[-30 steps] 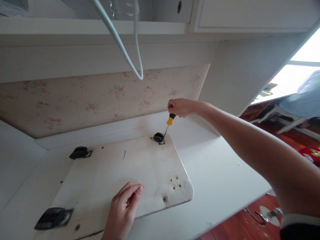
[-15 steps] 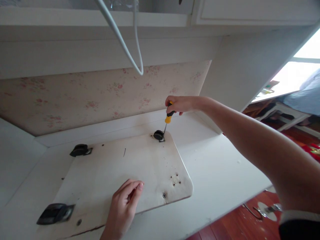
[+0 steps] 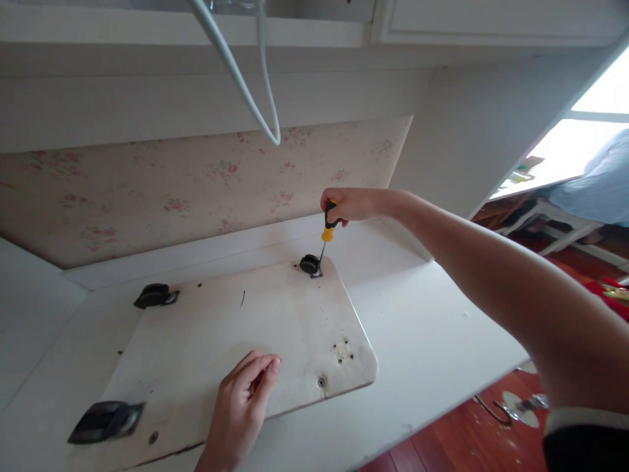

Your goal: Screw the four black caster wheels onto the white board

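My right hand (image 3: 344,205) is wrapped round the yellow and black handle of a screwdriver (image 3: 327,233). Its shaft points down to the metal plate of a black caster wheel (image 3: 309,264) at the far right corner of a white board (image 3: 275,308). My left hand (image 3: 246,400) is over the board's near edge, thumb and fingertips pinched together; whatever they hold, if anything, is hidden. Two more black casters stand along the board's left end, a far one (image 3: 154,295) and a near one (image 3: 105,421). Several small screw holes (image 3: 343,351) mark the near right corner.
The board lies on a white desktop (image 3: 413,328) against flowered wallpaper (image 3: 226,174). A white cable (image 3: 260,118) hangs from the shelf above. To the right are a side panel (image 3: 442,137), a red wooden floor (image 3: 442,439) and a metal chair base (image 3: 523,408).
The whole view has shifted slightly. The screwdriver is still at the same caster with my right hand round its handle, and my left hand keeps its pinch.
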The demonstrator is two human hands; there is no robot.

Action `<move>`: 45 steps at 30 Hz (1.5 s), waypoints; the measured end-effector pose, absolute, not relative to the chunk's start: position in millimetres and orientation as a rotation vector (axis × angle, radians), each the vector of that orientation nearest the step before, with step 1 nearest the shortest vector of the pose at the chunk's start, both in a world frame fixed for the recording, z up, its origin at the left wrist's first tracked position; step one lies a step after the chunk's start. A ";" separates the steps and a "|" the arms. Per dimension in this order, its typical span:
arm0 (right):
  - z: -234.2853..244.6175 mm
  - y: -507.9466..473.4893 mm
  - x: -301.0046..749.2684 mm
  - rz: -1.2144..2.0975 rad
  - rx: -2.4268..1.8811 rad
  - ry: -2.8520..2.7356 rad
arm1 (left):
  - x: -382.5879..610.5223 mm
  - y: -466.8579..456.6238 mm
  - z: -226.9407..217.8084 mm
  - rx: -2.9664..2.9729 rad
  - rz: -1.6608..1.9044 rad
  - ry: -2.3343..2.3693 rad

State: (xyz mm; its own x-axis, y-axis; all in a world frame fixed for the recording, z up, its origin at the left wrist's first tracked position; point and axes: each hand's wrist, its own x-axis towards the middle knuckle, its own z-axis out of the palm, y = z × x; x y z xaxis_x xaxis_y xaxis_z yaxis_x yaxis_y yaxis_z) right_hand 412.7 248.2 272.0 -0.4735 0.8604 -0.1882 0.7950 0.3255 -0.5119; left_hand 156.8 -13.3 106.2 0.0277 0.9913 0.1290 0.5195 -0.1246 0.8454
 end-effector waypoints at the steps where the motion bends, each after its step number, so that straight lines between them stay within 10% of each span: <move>1: 272.2 248.0 411.1 0.877 -1.518 -2.456 | 156.8 -13.4 106.3 1.703 1.002 1.545; 17: 290.4 238.5 379.6 0.814 -1.729 -2.542 | 154.7 -14.0 102.8 1.725 1.003 1.547; 32: 288.7 249.9 404.1 0.017 -1.978 -2.631 | 155.8 -12.9 104.0 1.715 1.016 1.551; 45: 283.2 248.2 421.0 0.353 -1.835 -2.700 | 160.4 -12.8 104.6 1.690 1.057 1.570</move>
